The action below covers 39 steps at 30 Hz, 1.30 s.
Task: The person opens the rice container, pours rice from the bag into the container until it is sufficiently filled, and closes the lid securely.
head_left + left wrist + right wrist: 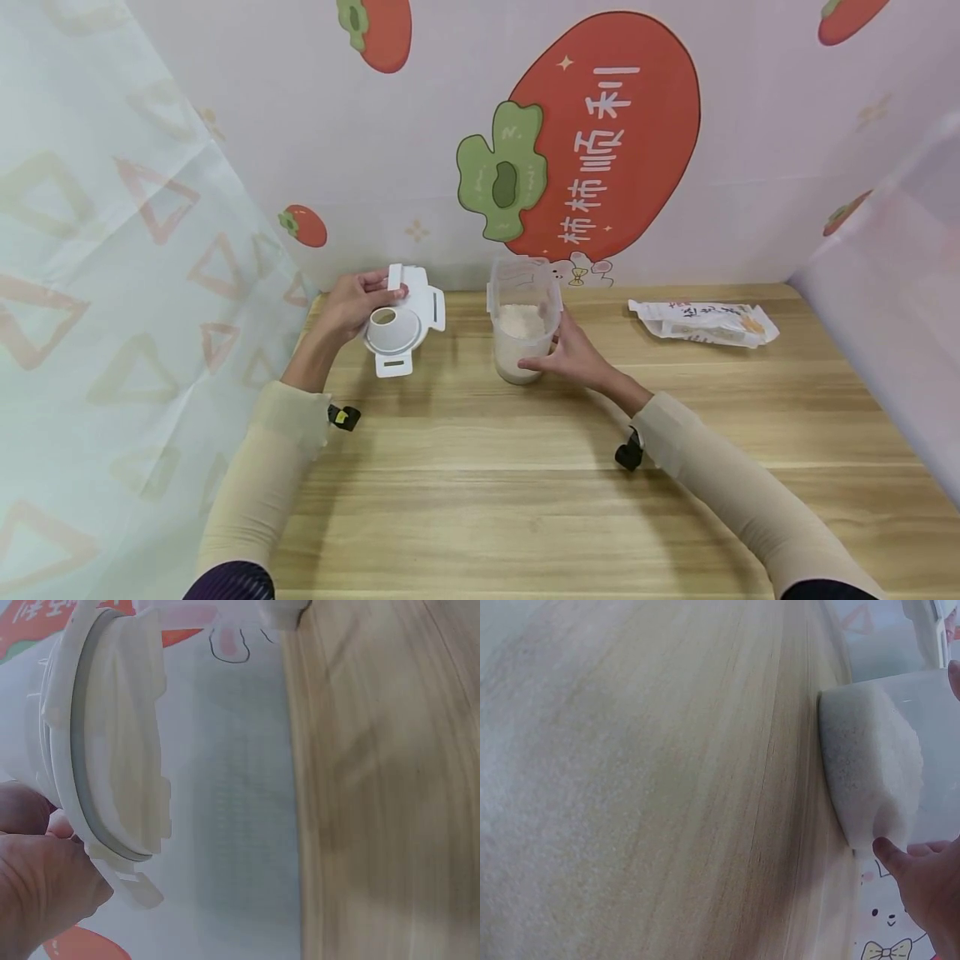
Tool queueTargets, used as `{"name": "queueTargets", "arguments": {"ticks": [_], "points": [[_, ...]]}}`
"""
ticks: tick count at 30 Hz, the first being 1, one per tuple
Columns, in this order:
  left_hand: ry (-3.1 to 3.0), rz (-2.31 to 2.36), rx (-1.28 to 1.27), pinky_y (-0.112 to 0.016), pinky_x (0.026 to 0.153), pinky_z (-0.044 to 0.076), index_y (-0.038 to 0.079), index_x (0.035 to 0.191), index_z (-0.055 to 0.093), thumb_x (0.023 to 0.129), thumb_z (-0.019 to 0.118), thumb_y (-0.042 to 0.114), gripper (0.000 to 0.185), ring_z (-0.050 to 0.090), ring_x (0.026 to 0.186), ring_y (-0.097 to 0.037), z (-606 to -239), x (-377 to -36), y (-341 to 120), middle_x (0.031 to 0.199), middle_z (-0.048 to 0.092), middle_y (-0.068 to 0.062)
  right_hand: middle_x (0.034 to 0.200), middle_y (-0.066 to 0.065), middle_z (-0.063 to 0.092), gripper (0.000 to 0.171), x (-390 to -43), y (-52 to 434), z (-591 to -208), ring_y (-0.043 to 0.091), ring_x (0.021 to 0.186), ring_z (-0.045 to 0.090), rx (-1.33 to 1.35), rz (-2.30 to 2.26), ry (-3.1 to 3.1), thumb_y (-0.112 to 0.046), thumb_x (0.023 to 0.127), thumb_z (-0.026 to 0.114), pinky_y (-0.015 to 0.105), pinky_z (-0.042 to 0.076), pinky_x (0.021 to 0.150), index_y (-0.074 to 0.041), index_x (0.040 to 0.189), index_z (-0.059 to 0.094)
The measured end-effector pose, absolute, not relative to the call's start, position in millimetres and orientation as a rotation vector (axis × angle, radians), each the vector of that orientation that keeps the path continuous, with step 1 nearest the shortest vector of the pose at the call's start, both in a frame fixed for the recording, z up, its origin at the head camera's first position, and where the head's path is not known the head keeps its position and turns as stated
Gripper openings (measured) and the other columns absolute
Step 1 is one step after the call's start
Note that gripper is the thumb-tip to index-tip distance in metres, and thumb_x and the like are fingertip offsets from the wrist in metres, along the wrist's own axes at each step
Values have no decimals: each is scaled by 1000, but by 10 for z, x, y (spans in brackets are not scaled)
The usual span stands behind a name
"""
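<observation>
A white lid [395,332] with a raised spout and side clips is held by my left hand [354,304] above the back left of the table. In the left wrist view, the lid [79,735] shows its grey sealing ring and pale underside, with the fingers [45,870] at its lower edge. My right hand [573,352] grips a clear plastic container [521,287], thumb on the front and fingers round the right side. Topless, the container stands upright near the wall. White grains [877,761] fill its lower part.
A white printed plastic packet [705,323] lies flat at the back right of the wooden table [480,500]. A printed wall covering [420,150] rises along the table's back edge, with more sheeting [112,292] on the left and right sides.
</observation>
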State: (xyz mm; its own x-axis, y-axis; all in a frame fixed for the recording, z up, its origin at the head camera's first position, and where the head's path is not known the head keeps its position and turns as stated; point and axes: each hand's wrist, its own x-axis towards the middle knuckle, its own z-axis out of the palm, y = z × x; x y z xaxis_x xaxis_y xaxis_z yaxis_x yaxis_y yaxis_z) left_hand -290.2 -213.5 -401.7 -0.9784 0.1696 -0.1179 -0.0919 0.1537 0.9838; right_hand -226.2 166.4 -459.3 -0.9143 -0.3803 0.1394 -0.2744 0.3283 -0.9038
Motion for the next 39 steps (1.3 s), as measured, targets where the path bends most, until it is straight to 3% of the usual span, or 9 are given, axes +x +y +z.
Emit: {"name": "queueTargets", "arguments": {"ticks": [10,23,31,39], "points": [[2241,1894,61,-19,75,59,-6,149,55,96,78,5,59,74,88,-4,-3821,-2849,-1940,102,78,2,166,30,28,126,-2265,1665,-4598,47,153,33,-613,-1672,2471,-11,78,96,67,35,119,-11,169,8],[2267,1911,153,-18,77,59,-4,148,58,95,79,5,57,75,90,-5,-3669,-2882,-1715,101,80,0,165,30,29,127,-2266,1659,-4613,49,152,33,-633,-1704,2453,-10,78,96,68,35,118,-7,169,7],[2246,1920,131,-25,75,62,0,147,61,93,82,6,57,77,91,-10,-3546,-2907,-1542,111,81,-10,168,25,27,132,-2429,1712,-4889,44,154,33,-613,-1699,2481,-12,76,97,68,34,119,-21,170,5],[2265,1911,178,-24,73,61,-2,142,65,93,82,8,53,76,88,-9,-3498,-2942,-1365,117,79,-17,166,21,33,132,-2452,1724,-4972,38,149,41,-649,-1715,2492,-21,76,99,66,38,117,-19,170,7]]}}
